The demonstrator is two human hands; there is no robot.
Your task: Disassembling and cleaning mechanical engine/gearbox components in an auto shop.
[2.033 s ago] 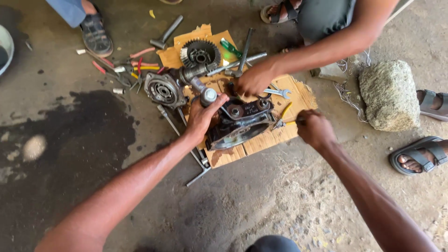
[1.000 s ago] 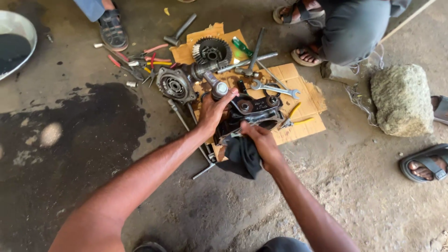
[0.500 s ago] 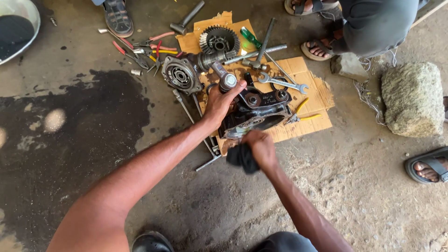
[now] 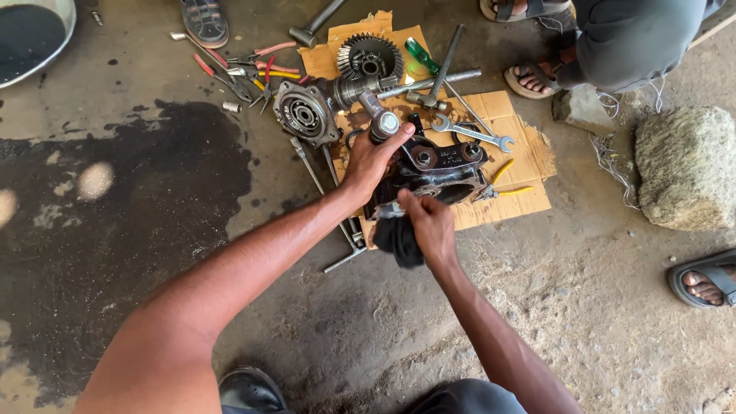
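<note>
Left hand point(image 4: 374, 159) grips the shaft point(image 4: 382, 123); right hand point(image 4: 431, 226), at its 5 o'clock, clutches a rag point(image 4: 397, 239) against the housing point(image 4: 438, 170).

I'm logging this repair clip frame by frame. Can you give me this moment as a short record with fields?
Setting: stained concrete floor, torn cardboard sheet
Left hand: gripping the black greasy metal housing
Right hand: holding a dark crumpled rag against the housing
Nearby: large toothed bevel gear, silver combination spanner, grey rough stone
</note>
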